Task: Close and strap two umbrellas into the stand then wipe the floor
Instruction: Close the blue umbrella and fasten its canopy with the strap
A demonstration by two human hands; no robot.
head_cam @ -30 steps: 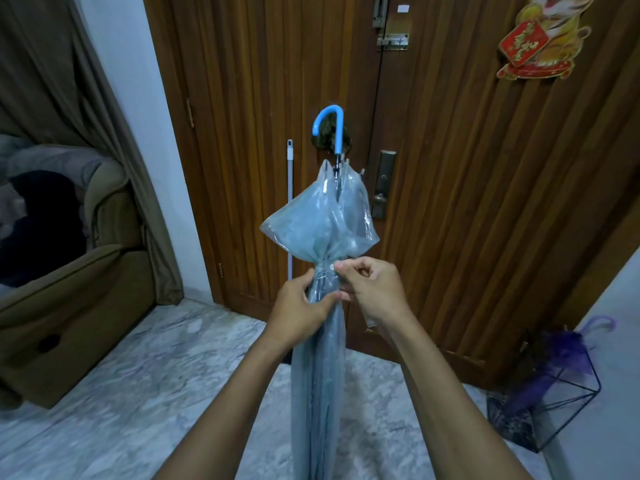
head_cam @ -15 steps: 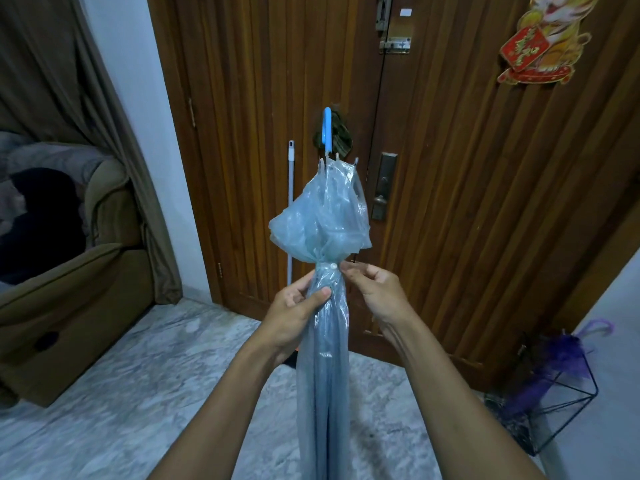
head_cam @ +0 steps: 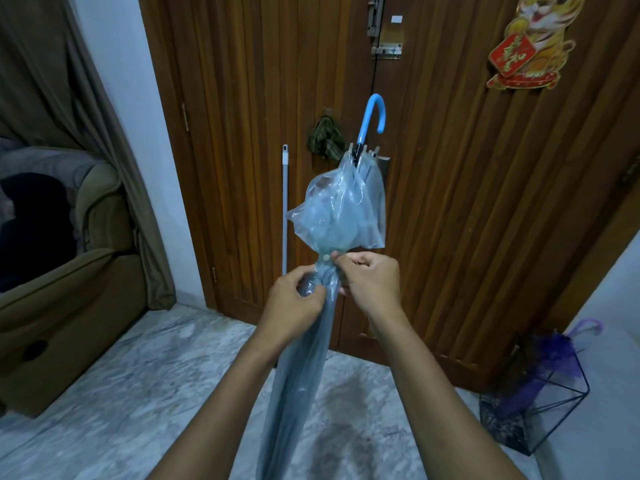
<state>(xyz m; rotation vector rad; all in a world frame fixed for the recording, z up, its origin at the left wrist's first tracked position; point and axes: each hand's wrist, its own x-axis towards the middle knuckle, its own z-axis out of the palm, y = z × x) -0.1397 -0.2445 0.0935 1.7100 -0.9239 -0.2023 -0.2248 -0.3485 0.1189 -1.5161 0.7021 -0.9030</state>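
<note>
A closed clear-blue umbrella [head_cam: 339, 213] with a blue hooked handle stands upright in front of me, handle up. My left hand [head_cam: 294, 303] grips its gathered canopy at the middle. My right hand [head_cam: 370, 278] pinches the strap with its small white snap just above. Loose plastic billows above both hands. A purple umbrella [head_cam: 554, 358] leans in the black wire stand [head_cam: 568, 414] at the lower right. A mop pole [head_cam: 284, 206] leans on the door.
A wooden door [head_cam: 450, 202] fills the background, a dark cloth [head_cam: 325, 138] hanging on it. A brown armchair [head_cam: 62, 271] and curtain stand at the left. A dark wet patch [head_cam: 346, 420] marks the marble floor beneath the umbrella.
The umbrella has turned, so its hooked handle points right and leans that way. My hands have shifted slightly on the gathered middle, the right one closing over the strap.
</note>
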